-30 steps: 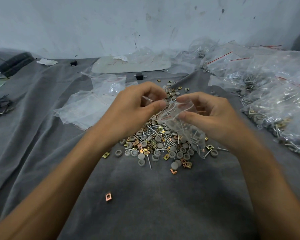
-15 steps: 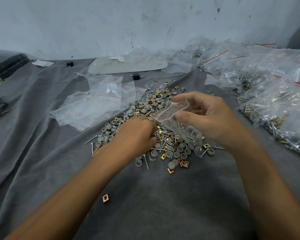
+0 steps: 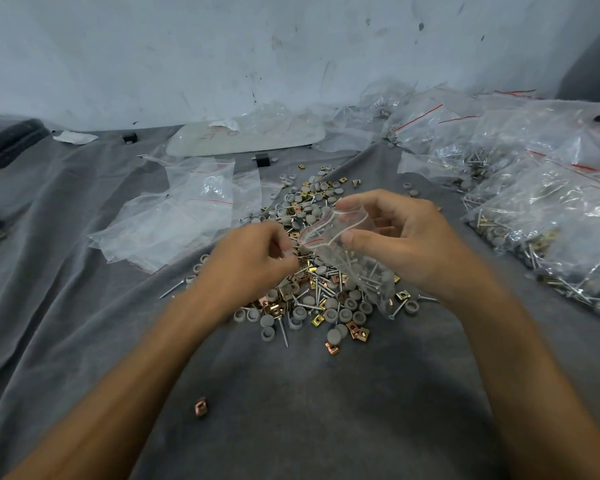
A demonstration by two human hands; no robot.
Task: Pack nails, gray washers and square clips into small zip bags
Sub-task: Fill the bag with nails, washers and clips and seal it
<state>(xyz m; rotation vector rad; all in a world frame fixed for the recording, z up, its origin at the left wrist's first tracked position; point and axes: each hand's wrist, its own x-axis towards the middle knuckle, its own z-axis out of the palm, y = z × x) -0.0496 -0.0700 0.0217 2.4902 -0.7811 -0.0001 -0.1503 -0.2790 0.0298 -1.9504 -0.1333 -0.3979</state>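
Right grip: right hand (image 3: 406,244) clenched on the zip bag (image 3: 357,271); thumb and fingers pinch the rim on opposite sides, so the mouth gapes toward 9 o'clock.
Left grip: left hand (image 3: 253,261), fingertips curled together just at 9 o'clock of the bag mouth. Too small to tell whether a piece is pinched there, or which.
Bag contents: nails and gray washers in the lower end, which sags toward 5 o'clock over the heap. Clips inside not made out.
Step in hand (judged): feeding picked pieces through the mouth.
Method: rim kept bowed open by right thumb pressure. Left fingertips brought right over the opening before letting go. Nails laid along the bag's length rather than across it. Lower end kept low so the contents stay put.
Risk (judged): thin film against sharp nail tips; pieces glancing off the rim and dropping back.
Loose stock: loose pile (image 3: 312,299) of nails (image 3: 284,332), gray washers (image 3: 267,321) and square clips (image 3: 331,348), directly beneath both hands on the gray cloth (image 3: 309,410).
Stray clip (image 3: 200,407): 7 o'clock of the pile, well apart.
Empty bags (image 3: 181,216): 10 o'clock of the pile, lying flat.
Filled bags (image 3: 551,216): 2 to 3 o'clock, heaped.
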